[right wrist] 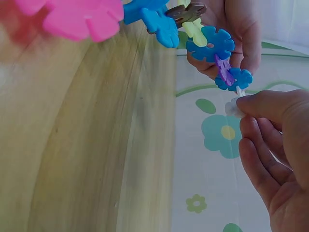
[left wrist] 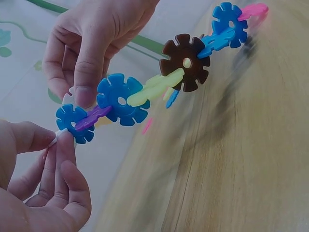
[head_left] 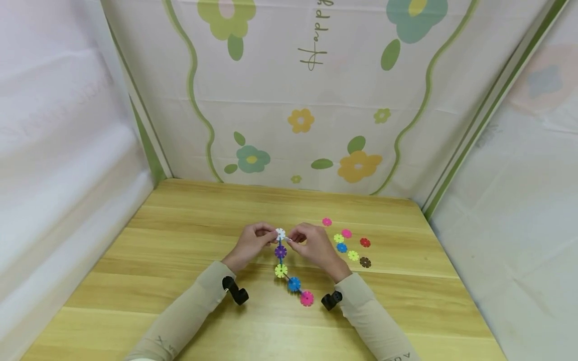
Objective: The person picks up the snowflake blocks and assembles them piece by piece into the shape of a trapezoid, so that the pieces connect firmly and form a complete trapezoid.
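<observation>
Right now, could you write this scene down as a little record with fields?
Left hand: pinches a white flower-shaped plastic disc
Right hand: pinches another white flower-shaped plastic disc
Multicoloured plastic-disc chain: its near end is a bright pink disc
Loose discs on wood-grained table: two pink, two lime-yellow, one blue, one red, one brown
White discs joined to each other: cannot tell

Left forearm (head_left: 185,311) sloped up from the lower left, right forearm (head_left: 375,318) from the lower right, both sleeved. Left hand (head_left: 247,245) and right hand (head_left: 317,246) sat close together just below centre, both pinching, right thumb (right wrist: 268,104) pressed toward bent fingers (right wrist: 259,162).
</observation>
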Demonstrator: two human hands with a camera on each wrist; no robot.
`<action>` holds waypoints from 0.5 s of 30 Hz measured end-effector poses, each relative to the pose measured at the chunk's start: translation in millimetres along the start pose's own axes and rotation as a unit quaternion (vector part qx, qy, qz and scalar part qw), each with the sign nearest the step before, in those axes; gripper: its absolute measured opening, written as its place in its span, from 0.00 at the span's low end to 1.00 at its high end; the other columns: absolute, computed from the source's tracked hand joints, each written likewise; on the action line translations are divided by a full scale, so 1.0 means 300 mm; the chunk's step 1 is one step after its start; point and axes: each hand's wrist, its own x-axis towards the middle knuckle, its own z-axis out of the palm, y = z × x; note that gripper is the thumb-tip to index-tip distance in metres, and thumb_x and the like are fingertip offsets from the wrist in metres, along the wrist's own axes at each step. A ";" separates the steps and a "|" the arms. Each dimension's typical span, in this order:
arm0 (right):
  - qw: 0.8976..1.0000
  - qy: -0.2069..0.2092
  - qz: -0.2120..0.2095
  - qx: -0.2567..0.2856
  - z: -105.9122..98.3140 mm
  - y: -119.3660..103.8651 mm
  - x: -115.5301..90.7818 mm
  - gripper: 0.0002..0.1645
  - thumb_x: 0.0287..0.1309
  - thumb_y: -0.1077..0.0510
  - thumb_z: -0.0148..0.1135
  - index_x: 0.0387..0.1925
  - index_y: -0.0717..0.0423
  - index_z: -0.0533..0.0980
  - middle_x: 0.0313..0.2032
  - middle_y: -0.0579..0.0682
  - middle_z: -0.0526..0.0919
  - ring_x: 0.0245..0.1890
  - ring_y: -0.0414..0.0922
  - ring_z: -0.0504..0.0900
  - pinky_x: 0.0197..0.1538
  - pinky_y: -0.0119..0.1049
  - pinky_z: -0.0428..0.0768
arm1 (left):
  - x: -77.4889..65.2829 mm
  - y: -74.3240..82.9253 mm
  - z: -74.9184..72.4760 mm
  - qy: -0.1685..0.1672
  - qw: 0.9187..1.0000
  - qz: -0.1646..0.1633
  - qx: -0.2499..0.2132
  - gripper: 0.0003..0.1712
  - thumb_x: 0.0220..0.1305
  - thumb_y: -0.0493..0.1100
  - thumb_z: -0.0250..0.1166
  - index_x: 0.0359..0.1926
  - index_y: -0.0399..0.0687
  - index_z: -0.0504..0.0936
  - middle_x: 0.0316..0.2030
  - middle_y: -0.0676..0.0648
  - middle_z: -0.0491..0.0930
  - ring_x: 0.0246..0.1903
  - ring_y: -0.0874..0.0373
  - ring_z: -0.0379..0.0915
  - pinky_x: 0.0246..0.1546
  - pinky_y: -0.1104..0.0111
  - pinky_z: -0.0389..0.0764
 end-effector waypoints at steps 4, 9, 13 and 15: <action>1.000 -0.004 -0.007 -0.014 -0.003 -0.011 0.002 0.04 0.62 0.63 0.76 0.37 0.55 0.86 0.34 0.47 0.89 0.32 0.37 0.86 0.39 0.29 0.87 | 0.003 0.002 0.001 -0.004 1.000 0.005 0.008 0.09 0.74 0.43 0.69 0.48 0.43 0.87 0.42 0.45 0.89 0.51 0.39 0.87 0.57 0.47 0.84; 0.999 0.003 -0.023 -0.034 0.001 -0.014 0.004 0.03 0.63 0.63 0.75 0.36 0.56 0.86 0.35 0.48 0.89 0.31 0.38 0.87 0.38 0.26 0.86 | 0.008 -0.004 0.003 -0.014 1.000 0.015 0.017 0.09 0.73 0.43 0.69 0.48 0.43 0.87 0.43 0.44 0.89 0.50 0.40 0.87 0.56 0.48 0.85; 0.998 0.013 -0.039 -0.039 0.009 -0.013 -0.003 0.04 0.61 0.66 0.76 0.36 0.57 0.86 0.34 0.48 0.89 0.31 0.38 0.87 0.37 0.27 0.87 | 0.013 -0.020 0.005 -0.019 1.000 0.020 0.010 0.08 0.73 0.41 0.69 0.47 0.41 0.87 0.42 0.45 0.89 0.48 0.42 0.88 0.55 0.52 0.86; 0.999 0.016 -0.040 -0.033 0.013 -0.010 -0.007 0.04 0.61 0.66 0.75 0.36 0.57 0.87 0.34 0.49 0.89 0.31 0.38 0.87 0.38 0.27 0.87 | 0.012 -0.025 0.006 -0.020 1.000 0.019 -0.001 0.08 0.73 0.40 0.69 0.47 0.40 0.87 0.41 0.45 0.89 0.47 0.43 0.88 0.54 0.53 0.87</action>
